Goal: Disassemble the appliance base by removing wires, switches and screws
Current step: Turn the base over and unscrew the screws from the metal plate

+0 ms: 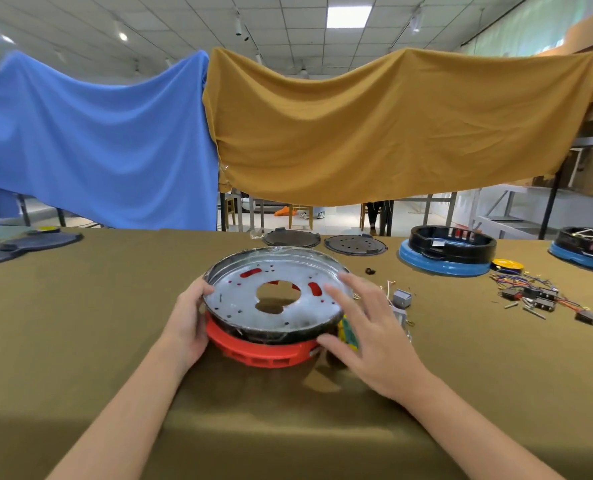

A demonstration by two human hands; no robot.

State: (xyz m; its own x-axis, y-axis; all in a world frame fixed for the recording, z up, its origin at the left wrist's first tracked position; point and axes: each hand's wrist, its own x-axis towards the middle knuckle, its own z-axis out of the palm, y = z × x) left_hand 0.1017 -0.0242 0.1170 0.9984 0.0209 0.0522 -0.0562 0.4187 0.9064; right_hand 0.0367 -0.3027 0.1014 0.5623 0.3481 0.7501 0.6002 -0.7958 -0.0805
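Centrally, on olive-covered table (pixel 80 323): red appliance base (pixel 260 353) with shallow metal pan (pixel 239 299) seated on top, tilted, large hole in middle. Left hand (pixel 187 323) grips pan's left rim, fingers curled round edge. Right hand (pixel 364 327) hovers at right rim, fingers spread and relaxed, grasping nothing. Right of base: loose wires and switches (pixel 544 299). Farther back: two blue-and-black bases (pixel 447 252), two dark round plates (pixel 355 244).
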